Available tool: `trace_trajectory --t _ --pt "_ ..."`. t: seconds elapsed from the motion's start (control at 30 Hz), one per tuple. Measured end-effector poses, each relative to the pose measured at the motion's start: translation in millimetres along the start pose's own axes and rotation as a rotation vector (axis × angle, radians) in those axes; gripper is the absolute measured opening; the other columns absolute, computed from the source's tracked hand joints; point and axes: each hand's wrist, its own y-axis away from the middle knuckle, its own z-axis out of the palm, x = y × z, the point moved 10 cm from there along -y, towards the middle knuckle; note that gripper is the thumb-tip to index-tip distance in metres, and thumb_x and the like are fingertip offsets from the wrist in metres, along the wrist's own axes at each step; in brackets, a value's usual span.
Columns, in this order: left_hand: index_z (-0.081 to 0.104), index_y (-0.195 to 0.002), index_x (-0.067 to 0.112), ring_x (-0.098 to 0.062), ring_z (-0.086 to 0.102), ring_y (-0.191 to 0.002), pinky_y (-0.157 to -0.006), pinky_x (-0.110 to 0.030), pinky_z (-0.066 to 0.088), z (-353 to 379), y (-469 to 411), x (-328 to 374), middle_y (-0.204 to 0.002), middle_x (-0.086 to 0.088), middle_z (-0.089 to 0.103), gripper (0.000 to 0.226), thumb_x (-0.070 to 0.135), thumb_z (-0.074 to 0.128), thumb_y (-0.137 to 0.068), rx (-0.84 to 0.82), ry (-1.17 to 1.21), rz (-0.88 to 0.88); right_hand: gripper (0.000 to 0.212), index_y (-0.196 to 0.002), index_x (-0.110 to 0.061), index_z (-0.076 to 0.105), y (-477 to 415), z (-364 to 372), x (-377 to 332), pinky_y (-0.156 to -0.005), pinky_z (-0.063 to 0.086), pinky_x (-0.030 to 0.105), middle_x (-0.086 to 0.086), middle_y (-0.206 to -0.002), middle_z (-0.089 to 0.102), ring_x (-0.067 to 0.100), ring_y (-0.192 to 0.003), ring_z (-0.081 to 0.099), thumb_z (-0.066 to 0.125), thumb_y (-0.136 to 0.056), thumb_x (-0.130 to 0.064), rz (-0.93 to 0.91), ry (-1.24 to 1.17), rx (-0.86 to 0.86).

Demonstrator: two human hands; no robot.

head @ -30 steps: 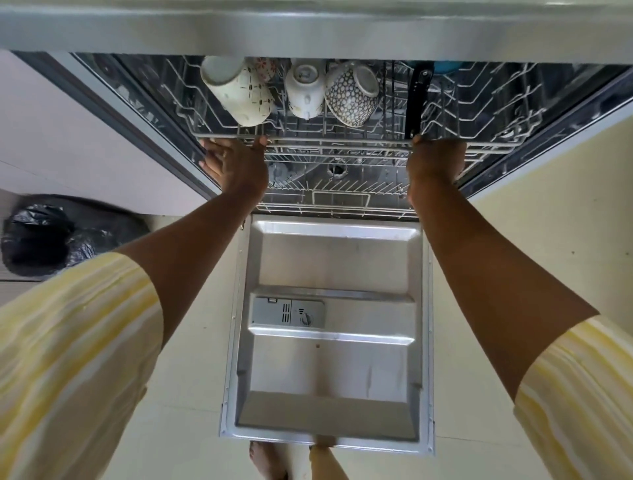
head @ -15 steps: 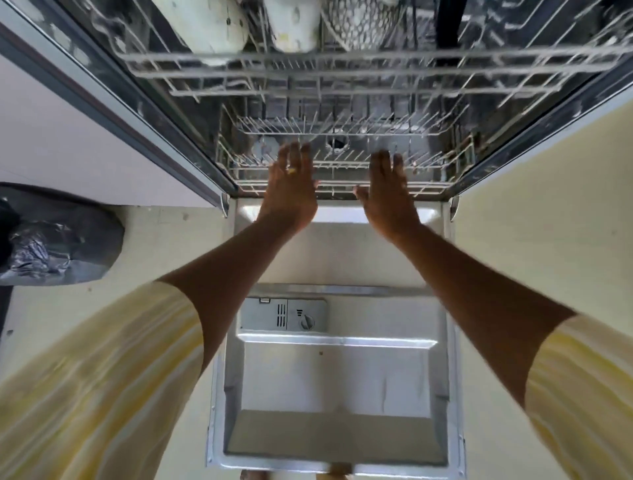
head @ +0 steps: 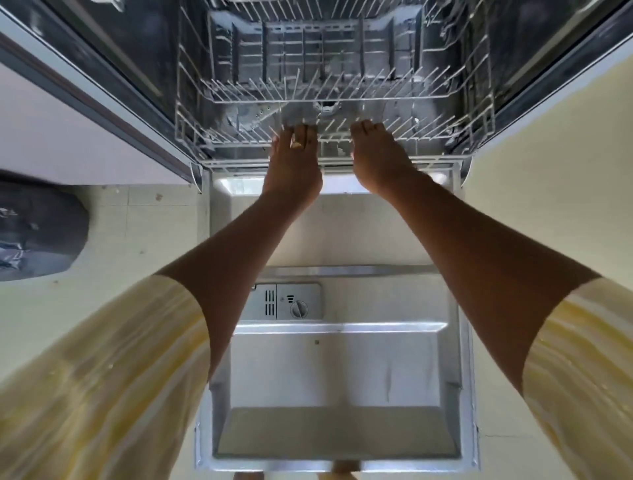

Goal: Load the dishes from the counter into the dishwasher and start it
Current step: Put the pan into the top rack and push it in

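The dishwasher stands open, its door (head: 342, 370) folded down flat below me. The white wire lower rack (head: 445, 133) sits inside the tub and holds no dishes. My left hand (head: 294, 161) and my right hand (head: 378, 157) reach side by side over the middle of the rack's front rim. Their fingers curl down among the wires there, fingertips hidden. A ring shows on my left hand. Only a sliver of the upper rack (head: 325, 4) shows at the top edge, and no dishes are in view.
A grey detergent dispenser (head: 287, 301) sits in the door's inner panel. A dark bag (head: 37, 233) lies on the tiled floor to the left. Cabinet fronts flank the dishwasher on both sides. My feet (head: 342, 471) show just beyond the door's near edge.
My hands left the upper rack with its cups, dropped down and came together on the lower rack's front rim, where the fingers now curl. The view tilted down; the cups are out of sight.
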Motion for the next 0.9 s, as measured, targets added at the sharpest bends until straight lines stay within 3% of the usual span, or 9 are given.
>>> trace_trajectory --t 0.13,0.47,0.63,0.73,0.9 --pt "0.012 -0.147 0.001 -0.028 0.016 -0.141 -0.116 -0.038 0.011 6.2 33.3 8.4 -0.153 -0.014 0.019 0.067 0.000 0.036 -0.085 -0.046 0.033 -0.009 0.055 -0.143 0.002 0.022 31.9 9.4 -2.2 -0.111 0.021 0.038 0.019 -0.145 0.029 0.031 -0.135 0.027 0.040 -0.090 0.001 0.026 -0.026 -0.065" --pt "0.020 -0.146 0.002 -0.025 0.021 -0.139 -0.116 -0.040 0.013 20.9 116.5 19.1 -0.150 -0.012 0.028 0.064 -0.002 0.036 -0.084 -0.126 0.106 -0.038 0.048 -0.137 0.003 0.030 111.5 40.5 -21.6 -0.105 0.028 0.036 0.019 -0.139 0.037 0.031 -0.128 0.034 0.035 -0.089 0.004 0.070 -0.134 -0.162" --pt "0.015 -0.148 0.005 -0.024 0.016 -0.142 -0.117 -0.038 0.011 39.7 185.7 30.9 -0.153 -0.010 0.022 0.060 0.004 0.035 -0.091 -0.183 0.113 -0.045 0.050 -0.139 0.002 0.027 175.1 67.2 -35.2 -0.110 0.024 0.031 0.017 -0.141 0.033 0.028 -0.132 0.029 0.034 -0.090 0.002 0.031 -0.181 -0.207" --pt "0.018 -0.148 0.005 -0.024 0.017 -0.141 -0.118 -0.037 0.011 43.0 213.9 34.4 -0.151 -0.010 0.026 0.060 -0.002 0.032 -0.090 -0.181 0.165 -0.061 0.052 -0.142 0.003 0.021 203.7 80.3 -42.7 -0.113 0.021 0.031 0.017 -0.145 0.028 0.026 -0.136 0.025 0.034 -0.091 0.002 0.012 -0.193 -0.240" --pt "0.007 -0.150 0.009 -0.024 0.006 -0.145 -0.117 -0.035 -0.002 55.6 254.3 37.3 -0.157 -0.009 0.013 0.067 -0.005 0.031 -0.088 -0.275 0.213 -0.071 0.054 -0.142 0.000 0.022 241.2 95.8 -51.8 -0.113 0.021 0.029 0.014 -0.145 0.028 0.024 -0.138 0.021 0.038 -0.091 0.002 0.012 -0.234 -0.282"
